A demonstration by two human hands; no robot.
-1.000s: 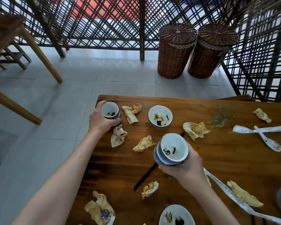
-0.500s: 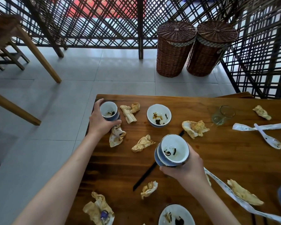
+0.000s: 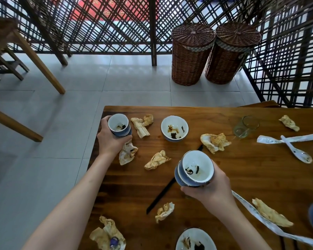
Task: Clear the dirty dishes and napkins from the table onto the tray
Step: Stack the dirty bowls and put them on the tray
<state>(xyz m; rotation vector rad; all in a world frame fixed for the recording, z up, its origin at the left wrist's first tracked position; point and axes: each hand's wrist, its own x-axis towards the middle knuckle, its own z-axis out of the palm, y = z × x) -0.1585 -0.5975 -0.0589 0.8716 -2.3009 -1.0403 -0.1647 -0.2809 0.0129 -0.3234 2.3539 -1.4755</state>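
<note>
No text, label, brand or number can be read anywhere; the print on the paper sleeves [image 3: 260, 220] is too small to make out.

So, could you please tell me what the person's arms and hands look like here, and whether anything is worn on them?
Both forearms are bare up to the frame edge, with no sleeves in view. The left hand and right hand wear no gloves, and no rings, watch or bracelets show on the sides facing the camera.

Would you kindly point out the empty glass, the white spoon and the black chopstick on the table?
empty glass [image 3: 245, 127], head view, on its clear side wall.
white spoon [image 3: 296, 152], head view, on the handle.
black chopstick [image 3: 161, 195], head view, on its shaft left of the stacked bowls.
</note>
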